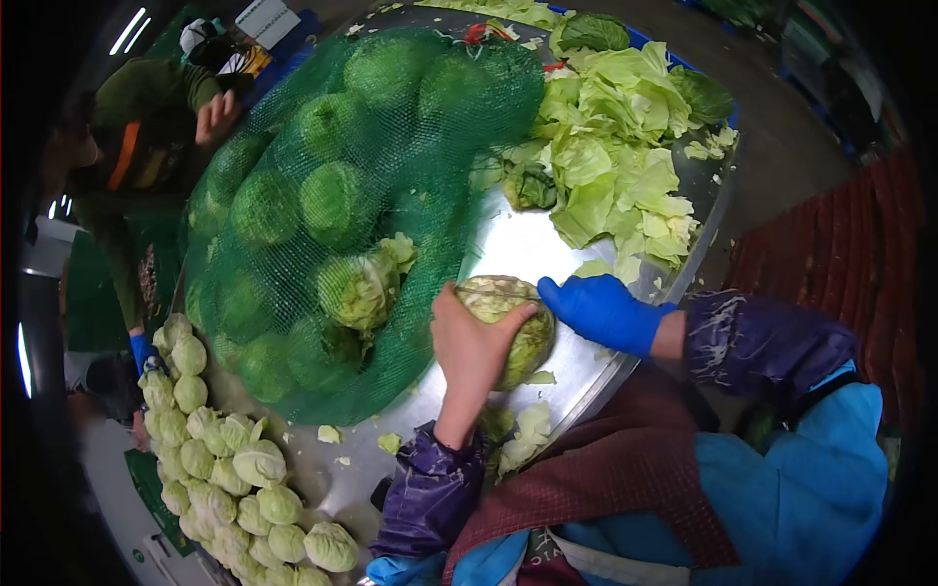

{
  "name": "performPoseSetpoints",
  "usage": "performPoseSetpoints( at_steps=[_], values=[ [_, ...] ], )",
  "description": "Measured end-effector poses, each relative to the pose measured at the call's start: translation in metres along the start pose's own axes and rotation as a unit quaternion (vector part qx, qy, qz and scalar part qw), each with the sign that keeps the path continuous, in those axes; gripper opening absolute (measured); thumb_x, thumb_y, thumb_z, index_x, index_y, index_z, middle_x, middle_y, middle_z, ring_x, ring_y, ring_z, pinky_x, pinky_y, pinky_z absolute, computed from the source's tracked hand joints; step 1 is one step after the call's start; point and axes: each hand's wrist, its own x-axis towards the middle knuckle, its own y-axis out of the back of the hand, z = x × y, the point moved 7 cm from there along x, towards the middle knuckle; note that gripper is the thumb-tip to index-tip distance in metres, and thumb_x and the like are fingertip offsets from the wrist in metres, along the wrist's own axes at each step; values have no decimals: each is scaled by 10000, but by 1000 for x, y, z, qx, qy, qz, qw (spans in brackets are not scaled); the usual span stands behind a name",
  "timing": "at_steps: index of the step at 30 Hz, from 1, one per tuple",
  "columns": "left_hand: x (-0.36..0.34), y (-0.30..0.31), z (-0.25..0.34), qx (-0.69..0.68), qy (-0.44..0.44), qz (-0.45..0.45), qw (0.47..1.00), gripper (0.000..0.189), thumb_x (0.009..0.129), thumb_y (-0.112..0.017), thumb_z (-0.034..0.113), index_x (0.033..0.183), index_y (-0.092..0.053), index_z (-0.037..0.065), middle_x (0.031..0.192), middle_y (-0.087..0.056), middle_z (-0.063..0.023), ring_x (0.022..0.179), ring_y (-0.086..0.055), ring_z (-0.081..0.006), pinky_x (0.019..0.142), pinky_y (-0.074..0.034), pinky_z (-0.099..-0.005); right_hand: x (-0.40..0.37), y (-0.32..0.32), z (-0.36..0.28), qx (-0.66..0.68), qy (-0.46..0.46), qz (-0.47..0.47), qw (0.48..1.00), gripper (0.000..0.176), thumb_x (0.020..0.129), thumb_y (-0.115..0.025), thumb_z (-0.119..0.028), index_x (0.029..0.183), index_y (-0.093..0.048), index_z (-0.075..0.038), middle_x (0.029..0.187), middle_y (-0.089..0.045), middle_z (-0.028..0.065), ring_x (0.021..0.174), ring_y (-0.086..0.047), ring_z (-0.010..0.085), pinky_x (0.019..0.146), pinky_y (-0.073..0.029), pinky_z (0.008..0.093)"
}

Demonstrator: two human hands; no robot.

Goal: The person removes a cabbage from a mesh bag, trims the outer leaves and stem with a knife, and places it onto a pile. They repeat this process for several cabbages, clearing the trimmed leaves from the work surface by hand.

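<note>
A pale cabbage with a browned, blemished top (528, 342) rests on the metal table, close to its front edge. My bare left hand (474, 337) grips it from the left, thumb across its near side and fingers at its far side. In a blue glove, my right hand (606, 313) is closed at the cabbage's right. From that fist a thin knife blade (496, 293) lies across the top of the cabbage, its tip near my left fingers; the handle is hidden in the glove. Trimmed leaf pieces (528, 437) lie beside my left wrist.
A green mesh sack (430, 234) of cabbages spreads over the table's middle. Loose leaves (625, 146) and a small, dark-leaved cabbage (529, 186) lie at the back right. Trimmed cabbages (259, 464) are piled at left. Another person's hand (217, 117) is beyond the sack.
</note>
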Motion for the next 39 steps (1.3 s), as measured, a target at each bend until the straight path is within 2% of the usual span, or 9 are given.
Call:
performPoseSetpoints(
  at_steps=[6, 19, 21, 23, 25, 28, 29, 37, 39],
  values=[
    [17, -2, 3, 14, 14, 5, 1000, 1209, 593, -760, 584, 1383, -165, -112, 1162, -511, -314, 1039, -537, -423, 860, -449, -446, 14, -10, 7, 72, -68, 9, 995, 278, 910, -407, -274, 1136, -475, -125, 734, -623, 153, 631, -617, 344, 549, -484, 441],
    [0, -14, 43, 151, -32, 12, 988, 1153, 609, -744, 585, 1419, -188, -17, 1077, -542, -207, 898, -556, -371, 725, -458, -487, 10, -26, 37, 107, -120, -8, 987, 286, 909, -395, -270, 1024, -563, -69, 830, -658, 163, 693, -630, 354, 630, -487, 452],
    [-36, -27, 69, 221, -137, 12, 965, 1088, 577, -786, 495, 1415, -259, 44, 1212, -470, -210, 1080, -455, -391, 855, -389, -530, 8, -33, 43, 98, -104, -54, 988, 271, 889, -422, -246, 1033, -562, -64, 851, -653, 193, 744, -635, 353, 654, -488, 458],
    [-70, -32, 87, 306, -263, 88, 911, 1139, 556, -780, 507, 1426, -217, 34, 1195, -468, -170, 1111, -452, -326, 814, -401, -465, 9, -43, 47, 74, -64, -46, 994, 274, 869, -438, -224, 1052, -565, -64, 854, -645, 196, 807, -631, 361, 685, -484, 474],
    [-57, -25, 67, 272, -265, 98, 920, 1102, 561, -790, 478, 1413, -249, 33, 1231, -444, -192, 1124, -448, -333, 854, -404, -467, 5, -45, 53, 75, -106, -66, 989, 285, 851, -454, -180, 1093, -561, -76, 848, -645, 183, 772, -630, 362, 663, -488, 469],
    [-49, 10, 3, -21, -179, 43, 983, 1042, 593, -800, 382, 1387, -255, -16, 1315, -378, -211, 1210, -374, -376, 1034, -306, -449, 17, -55, 91, -30, -110, -82, 990, 322, 886, -395, -215, 1150, -538, -98, 825, -637, 183, 718, -613, 359, 632, -484, 473],
    [-53, 17, -14, -13, -169, 52, 984, 1042, 593, -800, 382, 1387, -255, -16, 1315, -378, -211, 1210, -374, -376, 1034, -306, -449, 19, -37, 113, 50, -144, 44, 987, 288, 882, -421, -231, 1099, -554, -98, 783, -632, 184, 682, -613, 353, 596, -480, 479],
    [-82, 23, -89, -275, 3, 32, 961, 971, 612, -775, 266, 1386, -236, 31, 1347, -268, -177, 1262, -300, -317, 1070, -260, -415, 53, 79, 302, -17, -239, 102, 965, 278, 814, -552, -288, 992, -567, -74, 866, -625, 227, 822, -603, 409, 700, -465, 456],
    [-82, 20, -86, -327, 9, 16, 945, 939, 611, -776, 258, 1366, -267, 29, 1346, -272, -177, 1260, -303, -316, 1066, -263, -416, 77, 103, 340, -59, -215, 251, 942, 356, 840, -551, -357, 1016, -550, -47, 830, -622, 174, 734, -613, 347, 633, -468, 422]
  ],
)
